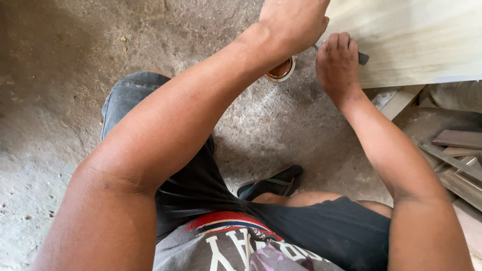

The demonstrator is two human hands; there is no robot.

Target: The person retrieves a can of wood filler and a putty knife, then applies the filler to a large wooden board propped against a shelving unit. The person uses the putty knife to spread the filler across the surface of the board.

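One small round tin (280,70) holding brown liquid, half hidden under left hand (293,20), its grip unclear, right hand (337,60) pinching dark tool (362,58).

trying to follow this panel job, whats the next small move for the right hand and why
Probably draw the grey tool a short stroke along the pale wooden panel. The right hand pinches it against the panel's lower edge, the left hand rests on the panel, and the small tin of brown stuff sits just below.

A black sandal (273,185) lies on the concrete floor (60,75), with scrap wood strips (459,160) piled nearby.
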